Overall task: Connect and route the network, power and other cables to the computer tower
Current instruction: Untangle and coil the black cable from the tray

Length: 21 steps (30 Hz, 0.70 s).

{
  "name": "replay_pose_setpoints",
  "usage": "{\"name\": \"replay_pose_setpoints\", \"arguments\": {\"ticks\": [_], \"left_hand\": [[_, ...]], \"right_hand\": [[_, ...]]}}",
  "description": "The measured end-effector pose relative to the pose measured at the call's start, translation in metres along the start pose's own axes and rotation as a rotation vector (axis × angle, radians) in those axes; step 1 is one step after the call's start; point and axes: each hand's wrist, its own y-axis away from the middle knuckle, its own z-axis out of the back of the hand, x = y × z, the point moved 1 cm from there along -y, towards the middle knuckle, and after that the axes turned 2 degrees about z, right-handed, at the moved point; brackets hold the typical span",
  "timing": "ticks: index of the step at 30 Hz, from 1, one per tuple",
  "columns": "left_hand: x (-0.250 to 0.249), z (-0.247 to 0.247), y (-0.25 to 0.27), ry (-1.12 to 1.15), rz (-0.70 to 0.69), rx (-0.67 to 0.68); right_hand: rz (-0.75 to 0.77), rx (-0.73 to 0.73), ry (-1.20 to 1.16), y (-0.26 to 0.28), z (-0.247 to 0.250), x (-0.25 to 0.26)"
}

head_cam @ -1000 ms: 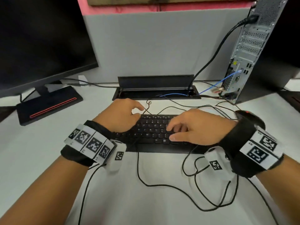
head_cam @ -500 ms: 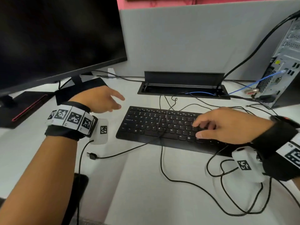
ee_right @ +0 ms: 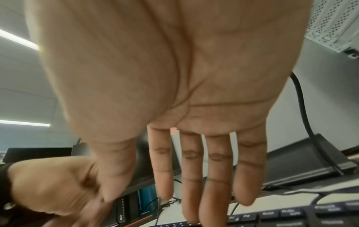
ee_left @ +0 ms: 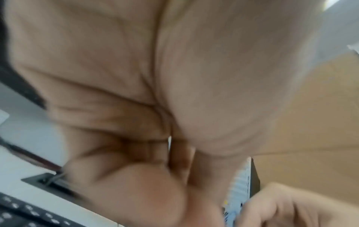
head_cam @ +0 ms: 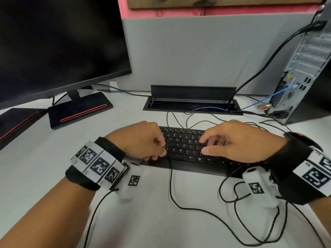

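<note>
1. The left hand (head_cam: 141, 140) has its fingers curled, pinching a thin black cable (head_cam: 171, 178) above the flat black plastic keyboard (head_cam: 188, 149).
2. The right hand (head_cam: 240, 142) rests with straight, relaxed fingers (ee_right: 196, 184) on the keys, where "Ctrl" can be read.
3. The grey perforated metal computer tower (head_cam: 308, 68) stands at the right far corner of the white desk (head_cam: 44, 158), with a blue network cable (head_cam: 265, 100) plugged in.

left wrist view blurred throughout; left hand (ee_left: 155, 107) fills it, grip undeterminable there. computer tower (head_cam: 308, 68) cut off at right edge. keyboard (head_cam: 184, 145) partly hidden under both hands.
</note>
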Motion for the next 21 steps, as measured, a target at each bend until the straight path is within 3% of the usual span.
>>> {"name": "replay_pose_setpoints", "arguments": {"ticks": [3, 6, 8, 10, 13, 16, 18, 21], "left_hand": [[-0.01, 0.007, -0.004, 0.557, -0.114, -0.222], [-0.023, 0.0, -0.014, 1.117, -0.203, -0.346], [-0.03, -0.004, -0.022, 1.385, -0.214, -0.426], [-0.03, -0.008, -0.028, 1.513, -0.205, -0.548], [-0.021, -0.008, -0.03, 1.378, -0.214, -0.737], [-0.019, 0.0, -0.021, 0.77, -0.214, -0.894], [-0.025, 0.003, -0.015, 0.276, -0.223, -0.882], [-0.028, -0.002, -0.015, 0.0, -0.285, -0.801]], "right_hand": [[0.039, -0.07, -0.104, 0.001, -0.002, 0.011], [0.064, -0.125, -0.293, 0.001, -0.013, 0.027], [0.106, -0.14, -0.33, 0.001, -0.024, 0.034], [0.086, -0.151, -0.408, -0.001, -0.03, 0.039], [0.004, -0.236, -0.606, 0.002, -0.022, 0.038], [0.0, -0.418, -0.38, 0.005, -0.003, 0.029], [0.043, -0.476, -0.247, 0.009, 0.007, 0.027], [0.095, -0.53, -0.17, 0.012, 0.015, 0.028]]}}
